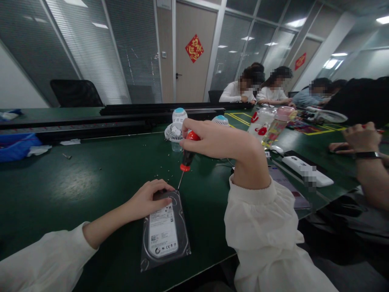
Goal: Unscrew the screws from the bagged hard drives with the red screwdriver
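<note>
A hard drive [165,231] with a white label lies face up on the green table, near its front edge. My left hand [148,198] grips its upper left part, thumb across the face and fingers along the far edge. My right hand [212,138] is closed round the handle of a red and black screwdriver [186,160], held almost upright. The screwdriver's thin shaft points down to the drive's far edge, close to my left fingertips. Whether the tip sits in a screw is too small to tell. Several tiny loose bits, perhaps screws, lie beyond the drive.
White fans with blue tops [180,115] stand behind my right hand. To the right are a power strip [306,170], drink bottles [263,123] and a co-worker's hand [364,138]. A blue bag [18,146] lies at left, black bars [127,117] at the back.
</note>
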`<action>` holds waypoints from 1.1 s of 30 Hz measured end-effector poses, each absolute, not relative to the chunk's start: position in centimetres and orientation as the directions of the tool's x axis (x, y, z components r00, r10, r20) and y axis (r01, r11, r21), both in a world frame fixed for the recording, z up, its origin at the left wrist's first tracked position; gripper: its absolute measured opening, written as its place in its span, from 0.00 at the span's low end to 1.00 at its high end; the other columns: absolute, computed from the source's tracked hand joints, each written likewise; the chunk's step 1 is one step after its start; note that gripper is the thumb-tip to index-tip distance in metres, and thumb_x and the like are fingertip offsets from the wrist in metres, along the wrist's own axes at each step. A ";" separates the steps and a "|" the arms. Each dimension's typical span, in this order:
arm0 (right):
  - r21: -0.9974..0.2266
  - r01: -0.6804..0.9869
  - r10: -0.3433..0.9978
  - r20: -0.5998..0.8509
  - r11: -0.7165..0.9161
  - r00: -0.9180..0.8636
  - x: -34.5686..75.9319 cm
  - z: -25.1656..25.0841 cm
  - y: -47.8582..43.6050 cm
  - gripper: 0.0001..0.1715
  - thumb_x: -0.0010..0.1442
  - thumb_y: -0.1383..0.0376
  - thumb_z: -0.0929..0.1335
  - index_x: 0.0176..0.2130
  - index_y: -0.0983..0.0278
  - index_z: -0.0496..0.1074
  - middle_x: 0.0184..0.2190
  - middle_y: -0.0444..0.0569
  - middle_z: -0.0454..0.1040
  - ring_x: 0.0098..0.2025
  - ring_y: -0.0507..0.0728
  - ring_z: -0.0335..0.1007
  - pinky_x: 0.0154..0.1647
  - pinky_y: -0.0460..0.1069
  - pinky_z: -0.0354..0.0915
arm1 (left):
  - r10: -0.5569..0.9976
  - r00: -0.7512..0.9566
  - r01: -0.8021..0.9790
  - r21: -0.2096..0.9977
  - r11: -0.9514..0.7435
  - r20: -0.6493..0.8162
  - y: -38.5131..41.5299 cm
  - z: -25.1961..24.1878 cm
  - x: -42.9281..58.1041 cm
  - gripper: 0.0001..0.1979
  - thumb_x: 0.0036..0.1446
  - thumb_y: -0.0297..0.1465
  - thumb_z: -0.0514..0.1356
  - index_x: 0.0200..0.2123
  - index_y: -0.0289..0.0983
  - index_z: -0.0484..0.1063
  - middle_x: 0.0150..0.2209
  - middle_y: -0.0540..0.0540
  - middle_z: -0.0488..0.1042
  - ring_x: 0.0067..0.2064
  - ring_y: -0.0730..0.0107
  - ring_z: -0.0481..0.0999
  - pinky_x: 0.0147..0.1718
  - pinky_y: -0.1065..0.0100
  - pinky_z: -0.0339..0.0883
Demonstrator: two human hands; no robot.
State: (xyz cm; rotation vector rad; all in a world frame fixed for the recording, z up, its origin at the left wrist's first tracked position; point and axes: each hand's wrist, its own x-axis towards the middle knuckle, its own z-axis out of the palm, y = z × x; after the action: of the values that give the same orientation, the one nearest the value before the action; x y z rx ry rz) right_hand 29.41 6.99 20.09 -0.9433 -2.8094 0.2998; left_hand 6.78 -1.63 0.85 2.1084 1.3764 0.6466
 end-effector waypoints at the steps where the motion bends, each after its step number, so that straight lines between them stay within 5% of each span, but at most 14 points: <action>1: -0.246 0.555 0.587 0.083 0.795 -0.805 29.4 20.1 7.0 0.14 0.67 0.55 0.65 0.46 0.63 0.65 0.35 0.47 0.72 0.30 0.51 0.62 0.32 0.50 0.53 | 0.925 0.366 0.668 0.664 -0.337 0.102 -1.6 0.8 6.8 0.16 0.64 0.42 0.60 0.50 0.43 0.77 0.46 0.46 0.79 0.49 0.56 0.75 0.51 0.53 0.65; 6: -0.267 0.547 0.584 0.083 0.793 -0.807 29.4 20.2 6.9 0.23 0.70 0.46 0.61 0.39 0.64 0.67 0.34 0.47 0.72 0.31 0.51 0.61 0.32 0.50 0.52 | 0.928 0.361 0.667 0.669 -0.327 0.093 -1.6 1.0 6.9 0.16 0.64 0.43 0.59 0.50 0.43 0.77 0.46 0.45 0.78 0.49 0.56 0.75 0.51 0.52 0.65; 11: -0.272 0.520 0.557 0.079 0.810 -0.827 29.4 20.3 6.8 0.12 0.65 0.57 0.66 0.43 0.63 0.65 0.35 0.46 0.71 0.30 0.51 0.61 0.31 0.50 0.52 | 0.931 0.360 0.673 0.672 -0.310 0.069 -1.8 1.4 7.0 0.17 0.64 0.44 0.58 0.50 0.42 0.77 0.47 0.45 0.78 0.50 0.55 0.75 0.52 0.51 0.65; 17: -0.260 0.489 0.530 0.119 0.833 -0.840 29.4 20.1 7.1 0.19 0.67 0.50 0.65 0.37 0.63 0.65 0.34 0.46 0.69 0.30 0.51 0.59 0.30 0.50 0.52 | 0.930 0.357 0.680 0.660 -0.319 0.081 -1.7 1.2 6.9 0.17 0.64 0.44 0.59 0.51 0.43 0.77 0.47 0.45 0.78 0.49 0.55 0.76 0.52 0.50 0.66; 22: -0.268 0.462 0.495 0.069 0.845 -0.866 29.6 20.4 7.0 0.12 0.61 0.62 0.68 0.44 0.63 0.66 0.37 0.46 0.71 0.32 0.51 0.60 0.32 0.49 0.54 | 0.928 0.361 0.676 0.659 -0.330 0.094 -1.7 0.9 6.8 0.17 0.65 0.43 0.59 0.51 0.44 0.77 0.48 0.45 0.79 0.50 0.55 0.76 0.51 0.51 0.67; 27: -0.298 0.454 0.499 0.092 0.840 -0.862 29.7 20.3 7.1 0.17 0.66 0.53 0.67 0.41 0.65 0.69 0.36 0.47 0.71 0.33 0.51 0.61 0.33 0.49 0.54 | 0.927 0.364 0.670 0.667 -0.326 0.088 -1.7 1.0 6.8 0.16 0.65 0.43 0.59 0.51 0.44 0.77 0.48 0.45 0.79 0.50 0.56 0.75 0.52 0.51 0.66; 33: -0.300 0.400 0.452 0.126 0.866 -0.883 29.4 20.1 7.2 0.19 0.60 0.62 0.70 0.50 0.65 0.68 0.40 0.47 0.71 0.36 0.52 0.62 0.36 0.49 0.56 | 0.922 0.372 0.664 0.664 -0.345 0.107 -1.6 0.6 6.6 0.15 0.65 0.43 0.60 0.51 0.44 0.77 0.47 0.46 0.78 0.49 0.56 0.76 0.50 0.53 0.67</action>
State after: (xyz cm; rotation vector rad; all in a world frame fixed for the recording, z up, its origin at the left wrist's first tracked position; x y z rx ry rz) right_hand 29.45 7.24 20.08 -0.6563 -2.8469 0.3970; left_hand 6.59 -1.58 0.61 2.1144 1.3645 0.6505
